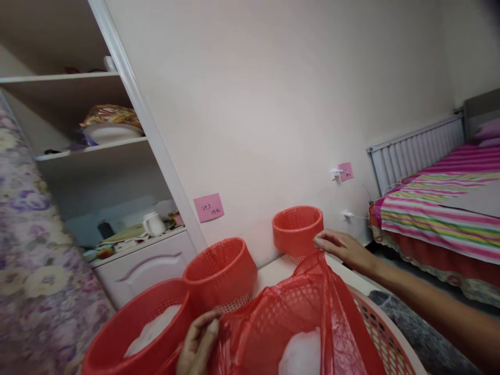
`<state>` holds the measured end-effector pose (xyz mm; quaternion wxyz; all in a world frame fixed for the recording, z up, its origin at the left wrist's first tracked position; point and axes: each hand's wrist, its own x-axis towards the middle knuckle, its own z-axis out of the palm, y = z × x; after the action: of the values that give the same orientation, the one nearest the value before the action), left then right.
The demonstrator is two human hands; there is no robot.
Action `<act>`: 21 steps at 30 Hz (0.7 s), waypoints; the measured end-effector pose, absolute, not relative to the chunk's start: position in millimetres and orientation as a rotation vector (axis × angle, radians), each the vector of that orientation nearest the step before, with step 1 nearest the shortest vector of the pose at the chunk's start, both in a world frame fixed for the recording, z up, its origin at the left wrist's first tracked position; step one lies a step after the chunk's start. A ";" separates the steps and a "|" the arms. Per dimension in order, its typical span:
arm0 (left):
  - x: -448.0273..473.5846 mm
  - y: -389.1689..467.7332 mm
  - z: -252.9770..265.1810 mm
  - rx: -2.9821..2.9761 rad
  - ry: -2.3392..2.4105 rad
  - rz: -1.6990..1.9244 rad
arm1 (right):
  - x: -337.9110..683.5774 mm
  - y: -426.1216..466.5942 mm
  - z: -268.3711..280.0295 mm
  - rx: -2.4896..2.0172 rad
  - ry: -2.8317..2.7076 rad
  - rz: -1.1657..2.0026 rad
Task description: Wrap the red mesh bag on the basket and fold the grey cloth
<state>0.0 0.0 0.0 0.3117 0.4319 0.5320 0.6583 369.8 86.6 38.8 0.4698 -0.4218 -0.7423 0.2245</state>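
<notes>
My right hand (340, 249) pinches the top edge of a thin red plastic bag (312, 317) and holds it up. At the bottom of the view, my left hand (198, 344) grips the bag's other edge. The bag hangs stretched over a pink-red mesh basket (380, 333) with something white (302, 354) inside it. Beside my left hand sits a red basket (128, 323) holding a white bag. Two more red mesh baskets stand behind, one in the middle (221, 271) and one near the wall (297, 226).
A white shelf unit (117, 151) at left holds a plate, a white jug (153, 224) and small items. A bed with a striped cover (441, 208) stands at right below a radiator. Pink notes (209, 207) stick on the wall. A floral cloth (27, 250) hangs at far left.
</notes>
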 end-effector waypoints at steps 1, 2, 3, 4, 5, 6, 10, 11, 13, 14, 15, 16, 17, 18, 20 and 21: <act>-0.8 4.5 2.6 1.192 1.457 1.688 | 367.3 92.2 47.4 -1.116 -1.896 0.463; -2.4 8.7 4.6 1.237 1.506 1.614 | 364.2 97.7 56.3 -1.180 -1.958 0.407; -4.6 12.4 5.8 1.263 1.551 1.539 | 360.5 102.9 64.6 -1.226 -2.011 0.376; -6.9 15.5 5.9 1.284 1.587 1.475 | 356.3 107.6 71.8 -1.252 -2.060 0.361; -9.3 18.0 5.0 1.307 1.613 1.425 | 351.7 111.6 77.2 -1.269 -2.109 0.357; -11.4 20.2 2.8 1.330 1.623 1.388 | 346.8 115.1 80.2 -1.292 -2.164 0.350; -16.9 28.2 -11.8 1.332 1.472 1.388 | 329.1 125.0 69.2 -1.351 -2.314 0.307; -17.7 30.4 -15.2 1.313 1.430 1.418 | 326.5 127.3 63.1 -1.344 -2.311 0.286; -18.5 34.5 -19.5 1.301 1.395 1.490 | 324.6 132.5 52.0 -1.293 -2.258 0.246; -18.6 36.2 -20.2 1.304 1.398 1.518 | 325.3 135.3 48.2 -1.255 -2.212 0.233; -18.4 37.6 -20.0 1.309 1.399 1.538 | 327.1 138.0 45.9 -1.213 -2.158 0.226; -18.1 38.5 -19.1 1.315 1.398 1.552 | 329.7 140.5 45.0 -1.173 -2.095 0.225; -17.7 38.9 -17.6 1.325 1.397 1.566 | 332.9 142.7 45.2 -1.137 -2.027 0.229; -17.5 38.7 -15.6 1.336 1.400 1.577 | 336.7 144.6 45.9 -1.105 -1.958 0.240; -18.0 36.1 -10.5 1.360 1.417 1.597 | 345.5 146.7 47.2 -1.053 -1.828 0.281; -18.8 33.6 -7.8 1.368 1.434 1.613 | 350.2 146.9 47.0 -1.031 -1.772 0.313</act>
<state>-18.8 33.6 -7.8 0.2891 0.5126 0.5372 0.6042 350.2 146.9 47.0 0.5088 -0.4279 -0.7356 0.1300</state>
